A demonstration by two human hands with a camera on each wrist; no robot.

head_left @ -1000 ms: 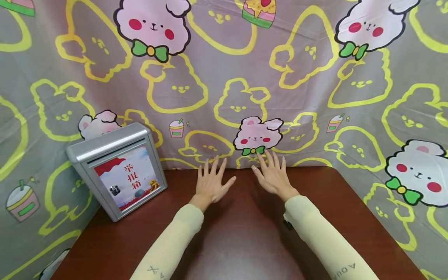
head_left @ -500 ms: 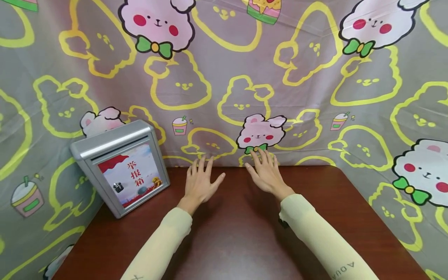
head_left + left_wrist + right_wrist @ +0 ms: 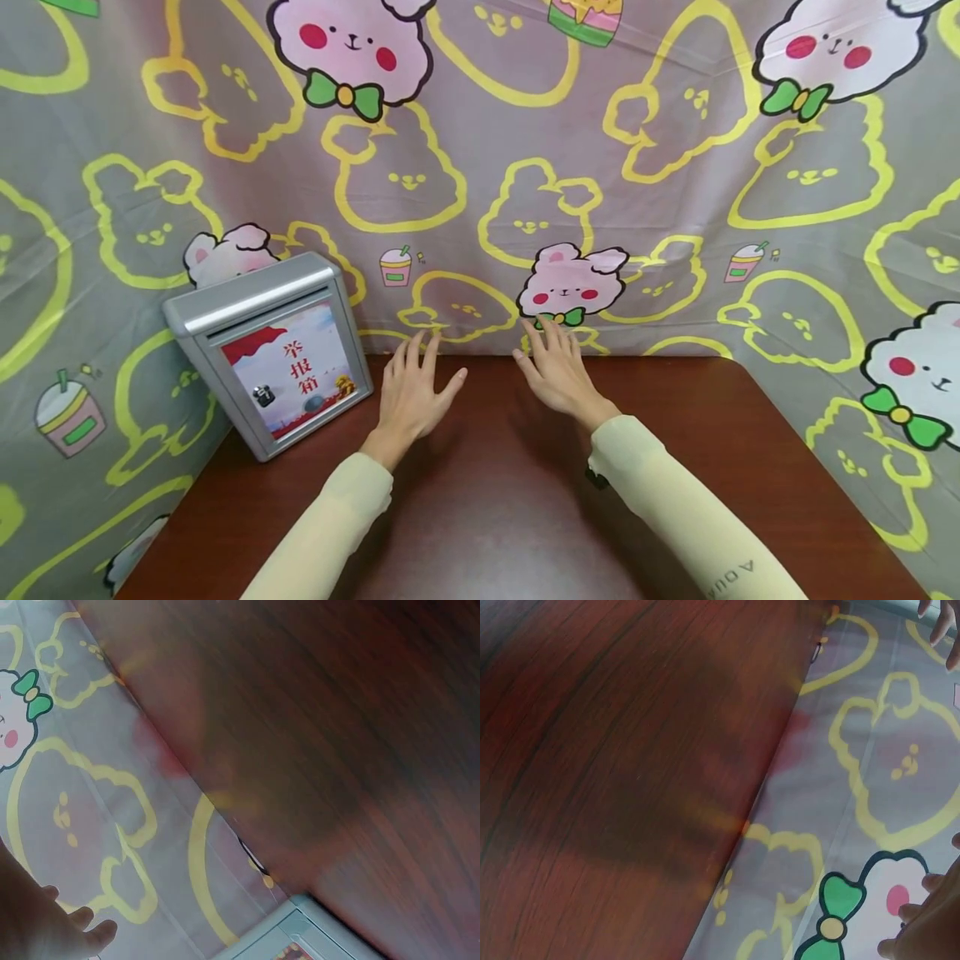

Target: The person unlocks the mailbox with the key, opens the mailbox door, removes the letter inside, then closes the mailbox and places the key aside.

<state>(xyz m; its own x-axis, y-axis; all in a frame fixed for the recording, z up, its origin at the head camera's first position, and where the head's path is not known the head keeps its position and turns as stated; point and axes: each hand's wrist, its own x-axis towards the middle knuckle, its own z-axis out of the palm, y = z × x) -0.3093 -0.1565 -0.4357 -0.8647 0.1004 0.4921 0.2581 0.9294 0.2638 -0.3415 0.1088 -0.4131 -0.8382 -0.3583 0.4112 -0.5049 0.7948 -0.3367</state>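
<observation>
Both hands hover above the brown wooden table [image 3: 495, 533], palms down and holding nothing. The left hand [image 3: 412, 396] has its fingers extended and thumb spread, just right of a grey metal box [image 3: 225, 321] but apart from it. My right hand [image 3: 558, 375] is held a short way to the right, fingers reaching toward the back edge. The box has a slot under its lid, a picture panel with red characters and a small black lock. In the left wrist view, part of the left hand [image 3: 45, 930] shows at the lower left; the right wrist view catches the right hand [image 3: 930, 922] at its lower right.
A grey cloth [image 3: 480, 150] printed with yellow outlines and cartoon bears hangs behind the table and along both sides. The box stands at the table's back left, close to the cloth. Shadows of the arms fall on the glossy tabletop.
The left hand has moved left, toward the box, widening the gap between the hands. The right hand has shifted slightly left. The whole view has drifted a little; the box has stayed put.
</observation>
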